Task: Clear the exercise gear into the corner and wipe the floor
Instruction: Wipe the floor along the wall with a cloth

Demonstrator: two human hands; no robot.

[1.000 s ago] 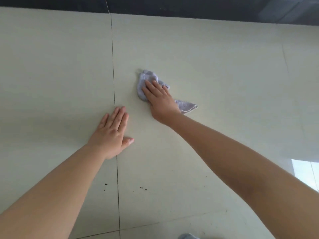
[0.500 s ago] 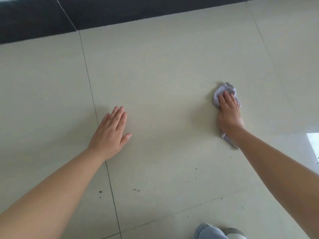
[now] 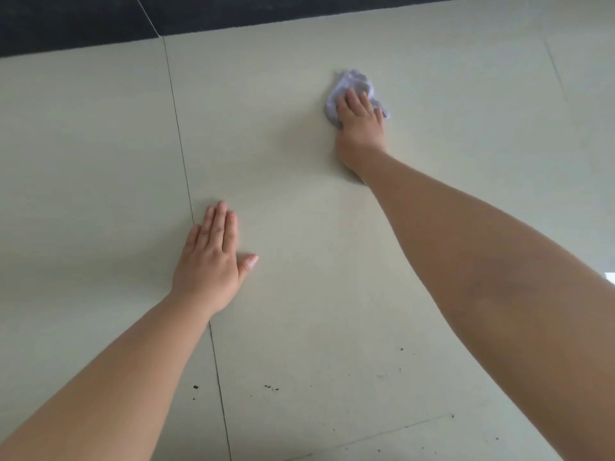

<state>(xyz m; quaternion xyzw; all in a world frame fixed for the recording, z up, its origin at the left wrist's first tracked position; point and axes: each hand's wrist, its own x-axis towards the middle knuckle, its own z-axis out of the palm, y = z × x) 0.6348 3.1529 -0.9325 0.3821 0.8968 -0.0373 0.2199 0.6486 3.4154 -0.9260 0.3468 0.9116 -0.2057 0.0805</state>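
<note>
A crumpled lilac cloth [image 3: 352, 84] lies bunched on the smooth, pale floor tiles [image 3: 299, 161], pressed under the right hand [image 3: 361, 124], fingers straight. The left hand [image 3: 209, 264] rests flat, grip open, beside a grout line [image 3: 179, 134]. Dark crumbs [image 3: 271, 388] speckle nearer tiles.

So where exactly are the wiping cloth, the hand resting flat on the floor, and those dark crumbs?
cloth [image 3: 352, 82]: head view, on its bunched far end beyond the fingers.
left hand [image 3: 209, 264]: head view, on the back of the hand.
dark crumbs [image 3: 271, 388]: head view, on the small cluster near the tile seam.
</note>
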